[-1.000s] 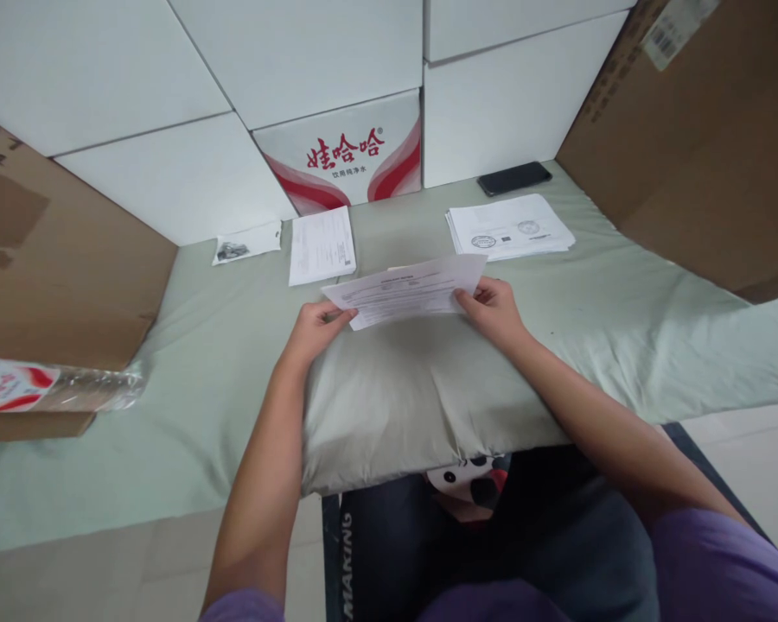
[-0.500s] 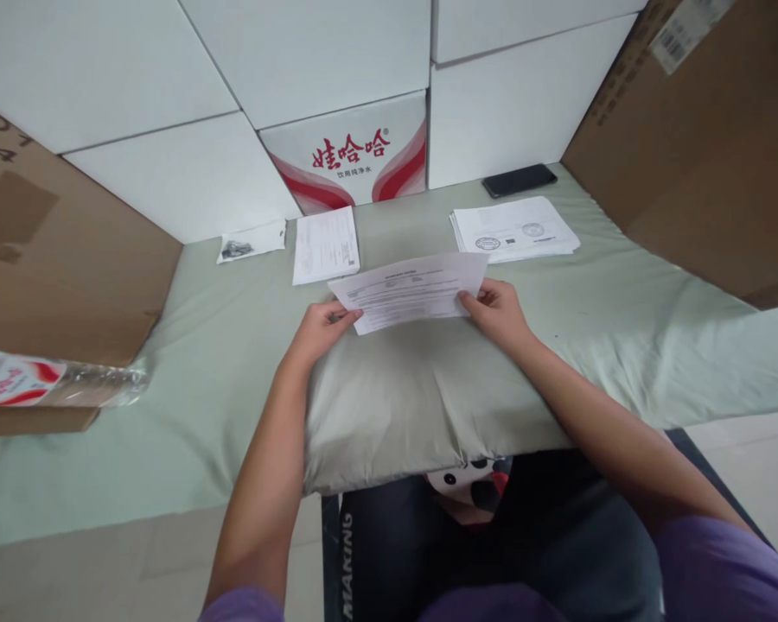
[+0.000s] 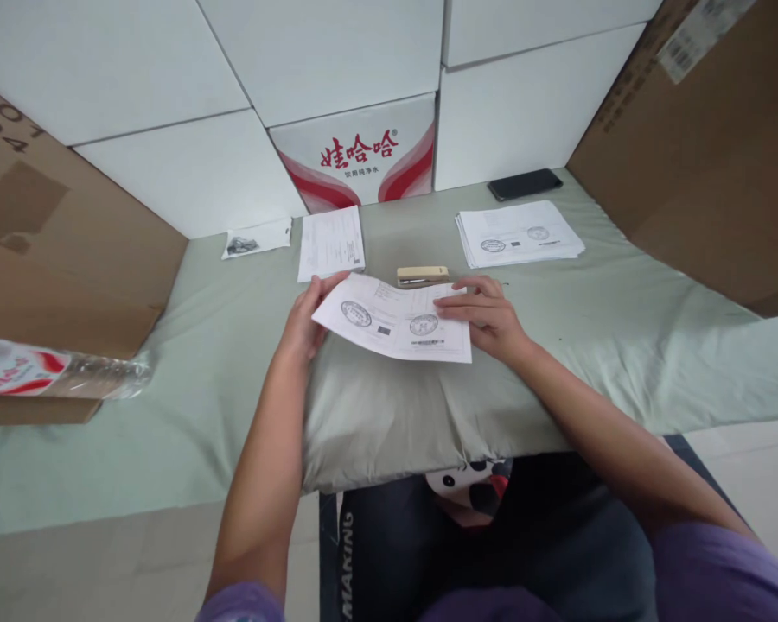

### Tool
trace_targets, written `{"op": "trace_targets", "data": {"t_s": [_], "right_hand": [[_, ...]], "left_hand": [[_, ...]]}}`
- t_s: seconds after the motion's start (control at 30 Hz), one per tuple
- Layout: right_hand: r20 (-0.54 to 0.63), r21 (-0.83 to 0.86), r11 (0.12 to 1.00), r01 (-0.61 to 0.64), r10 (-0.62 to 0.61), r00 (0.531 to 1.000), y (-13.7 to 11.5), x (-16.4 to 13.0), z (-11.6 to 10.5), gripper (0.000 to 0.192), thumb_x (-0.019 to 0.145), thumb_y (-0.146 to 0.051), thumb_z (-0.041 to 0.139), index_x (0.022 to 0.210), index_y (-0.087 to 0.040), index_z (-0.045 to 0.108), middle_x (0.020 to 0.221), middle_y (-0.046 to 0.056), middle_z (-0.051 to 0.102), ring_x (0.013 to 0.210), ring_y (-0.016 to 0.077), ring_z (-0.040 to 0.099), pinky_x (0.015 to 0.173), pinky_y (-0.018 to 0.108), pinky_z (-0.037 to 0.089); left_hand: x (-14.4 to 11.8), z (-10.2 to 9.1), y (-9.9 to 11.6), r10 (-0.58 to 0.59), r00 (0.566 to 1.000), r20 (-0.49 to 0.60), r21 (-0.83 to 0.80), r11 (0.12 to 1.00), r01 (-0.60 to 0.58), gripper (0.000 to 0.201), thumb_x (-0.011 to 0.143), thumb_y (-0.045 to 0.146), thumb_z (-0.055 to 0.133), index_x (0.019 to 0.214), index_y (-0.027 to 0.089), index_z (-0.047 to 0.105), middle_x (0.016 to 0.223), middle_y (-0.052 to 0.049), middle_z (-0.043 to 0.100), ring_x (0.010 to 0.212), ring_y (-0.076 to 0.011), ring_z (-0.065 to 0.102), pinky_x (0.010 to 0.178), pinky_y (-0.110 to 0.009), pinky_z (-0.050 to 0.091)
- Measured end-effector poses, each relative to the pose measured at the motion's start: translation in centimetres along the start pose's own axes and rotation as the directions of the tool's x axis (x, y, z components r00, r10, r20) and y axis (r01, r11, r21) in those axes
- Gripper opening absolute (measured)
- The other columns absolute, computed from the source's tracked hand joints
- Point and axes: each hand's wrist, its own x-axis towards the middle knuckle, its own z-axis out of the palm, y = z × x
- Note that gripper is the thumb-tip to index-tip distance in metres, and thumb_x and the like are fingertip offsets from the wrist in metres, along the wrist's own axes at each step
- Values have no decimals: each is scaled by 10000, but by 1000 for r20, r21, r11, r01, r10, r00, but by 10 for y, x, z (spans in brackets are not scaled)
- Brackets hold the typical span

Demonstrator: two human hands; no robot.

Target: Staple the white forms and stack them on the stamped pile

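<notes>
A printed sheet of paper [image 3: 395, 339] with two round black stamps is held low over the cloth, tilted and slightly bowed. At its left edge my left hand [image 3: 303, 321] is closed on it, the thumb hidden. My right hand [image 3: 491, 321] grips the right edge, fingers lying across the top face and the thumb out of sight. Just beyond the sheet's far edge lies a cream stapler [image 3: 423, 275]. Further back on the right is a stack of stamped papers [image 3: 519, 233], and on the left a stack of printed sheets [image 3: 330, 244].
A black phone [image 3: 525, 184] lies behind the right stack. At the back left is a small white packet [image 3: 258, 238]. White boxes [image 3: 356, 160] wall the back; cardboard boxes [image 3: 700, 155] flank the green cloth [image 3: 233, 363]. A plastic-wrapped bottle [image 3: 65, 370] lies far left.
The sheet has been turned so its stamped face shows, and it is lower and nearer me. My right fingers now lie over its top. The stapler has come into sight behind it.
</notes>
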Motion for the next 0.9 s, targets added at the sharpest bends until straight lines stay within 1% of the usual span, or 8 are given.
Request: {"op": "trace_targets", "data": {"t_s": [0.1,0.2,0.27,0.37,0.57,0.7,0.8,0.9], "right_hand": [[65,-13,997,80,-79,995,3,-1,4,222,954,-323,589,1067,-348,778,1123,20,762,1169,291,594,1008,532,423],[103,58,994,91,-97,990,2,1,3,234,925,-310,590,1064,-344,775,1087,22,766,1119,279,612,1000,520,457],[88,116,992,54,-65,994,-1,2,2,245,900,-304,574,1031,-326,780,1060,32,766,1098,283,616,984,519,487],[51,188,982,-5,-4,999,-5,3,3,239,861,-253,556,932,-294,780,945,44,761,1027,273,638,921,485,532],[149,263,959,-102,64,987,-6,-1,14,221,829,-205,539,896,-237,747,880,53,734,901,226,660,821,392,544],[95,169,978,-121,106,990,1,-1,14,242,855,-236,577,1036,-229,736,1036,74,739,1014,249,648,907,422,523],[47,25,980,-198,197,979,9,0,11,402,855,-322,646,1245,-229,680,1226,100,701,1170,301,599,993,481,480],[124,-25,951,-308,309,943,14,1,9,419,874,-404,654,1245,-213,690,1162,107,726,1069,300,641,932,462,492]], "left_hand": [[1,-5,-1,-145,988,59,19,989,144,579,819,595,699,1241,198,707,897,-99,787,743,-229,741,616,-330,573],[2,-7,-2,-227,971,70,115,969,218,455,693,470,840,1031,182,739,829,-81,778,657,-203,718,530,-274,532],[2,-5,-2,-204,977,65,128,972,195,395,672,463,847,904,173,714,819,-81,771,645,-199,714,526,-274,536],[0,0,-2,-202,977,71,132,973,191,409,712,496,810,933,172,694,850,-87,770,677,-212,728,555,-303,564],[-4,11,-6,-208,977,51,201,960,194,443,614,398,876,956,156,731,821,-85,773,679,-211,701,541,-297,543],[-4,11,-6,-135,987,83,224,968,113,406,643,421,856,944,169,752,800,-69,768,678,-203,691,557,-292,529],[-4,9,-4,-106,987,122,228,971,77,401,662,435,847,951,172,753,839,-72,774,710,-204,700,582,-287,527],[-4,7,-4,-93,978,185,216,975,52,378,689,416,840,966,172,757,884,-82,784,756,-213,713,621,-292,526]]}}
